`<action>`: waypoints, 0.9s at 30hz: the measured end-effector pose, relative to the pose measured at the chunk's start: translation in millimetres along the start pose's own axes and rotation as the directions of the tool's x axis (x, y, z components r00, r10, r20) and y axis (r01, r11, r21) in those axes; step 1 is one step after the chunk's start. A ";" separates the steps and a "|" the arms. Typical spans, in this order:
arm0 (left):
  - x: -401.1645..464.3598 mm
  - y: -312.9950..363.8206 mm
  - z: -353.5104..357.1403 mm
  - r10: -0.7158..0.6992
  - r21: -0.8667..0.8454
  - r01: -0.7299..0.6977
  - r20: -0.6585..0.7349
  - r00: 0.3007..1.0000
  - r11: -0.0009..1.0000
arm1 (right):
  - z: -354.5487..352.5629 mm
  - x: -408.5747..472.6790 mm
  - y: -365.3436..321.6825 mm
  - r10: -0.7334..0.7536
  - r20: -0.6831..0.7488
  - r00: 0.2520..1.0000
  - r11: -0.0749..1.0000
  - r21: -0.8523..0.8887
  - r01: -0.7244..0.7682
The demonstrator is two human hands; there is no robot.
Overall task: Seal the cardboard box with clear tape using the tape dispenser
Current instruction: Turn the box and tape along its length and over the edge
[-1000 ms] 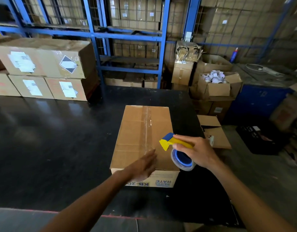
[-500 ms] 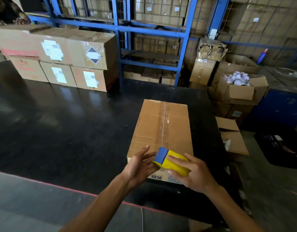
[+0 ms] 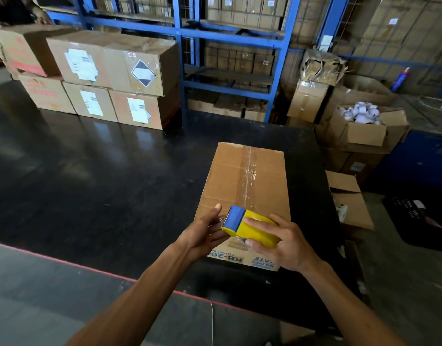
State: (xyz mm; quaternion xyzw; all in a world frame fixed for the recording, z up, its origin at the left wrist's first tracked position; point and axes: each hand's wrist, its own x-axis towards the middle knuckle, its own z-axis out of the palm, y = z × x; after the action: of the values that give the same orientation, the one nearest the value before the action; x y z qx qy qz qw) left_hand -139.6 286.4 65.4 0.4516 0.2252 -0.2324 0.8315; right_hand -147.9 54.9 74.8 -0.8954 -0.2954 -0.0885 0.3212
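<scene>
Lower centre: right hand [image 3: 282, 242] grips tape dispenser [image 3: 249, 227] above cardboard box [image 3: 239, 176], left hand [image 3: 202, 233] relaxed at its blue mouth; likely risk: cutter nicks skin, tape end folds back.

Closed cardboard box [image 3: 242, 186] near right edge of bench [image 3: 115, 183], clear tape [image 3: 248, 176] along top seam. Yellow-blue tape dispenser [image 3: 249, 227] over its near end

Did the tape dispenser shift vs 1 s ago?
Yes. The tape dispenser, gripped by the right hand, went from the right edge of the cardboard box leftward to its taped centre seam, near end.
</scene>
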 end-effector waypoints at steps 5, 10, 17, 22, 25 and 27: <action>15.5 -3.3 -11.6 0.029 0.031 -0.022 -0.216 0.976 0.999 | 5.3 13.1 -7.7 0.021 0.085 0.996 0.999 -0.030 -0.018; 13.6 4.3 -26.7 0.147 0.014 -0.155 -0.402 0.904 0.988 | -2.6 20.2 -2.4 -0.003 0.138 0.990 0.985 -0.169 0.026; 13.8 -20.3 -58.4 0.448 0.352 -0.294 -0.529 0.721 0.889 | -28.5 5.1 16.7 0.068 0.296 0.953 0.944 -0.329 0.035; 22.8 -31.9 -64.2 0.449 0.408 -0.238 -0.564 0.693 0.881 | -16.0 0.0 10.2 0.110 0.360 0.927 0.902 -0.427 0.059; 28.3 -34.4 -62.8 0.436 0.355 -0.269 -0.579 0.689 0.895 | -6.4 -0.6 10.5 0.157 0.389 0.908 0.870 -0.490 0.059; 32.8 -36.8 -61.8 0.428 0.353 -0.259 -0.584 0.690 0.899 | -4.2 1.3 10.3 0.185 0.394 0.900 0.843 -0.534 0.060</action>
State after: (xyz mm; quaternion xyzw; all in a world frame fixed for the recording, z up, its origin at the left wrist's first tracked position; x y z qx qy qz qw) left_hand -145.5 315.5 -7.9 0.6359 0.3789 0.0734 0.6683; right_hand -140.7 46.5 73.1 -0.9552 -0.2925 0.0439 -0.0109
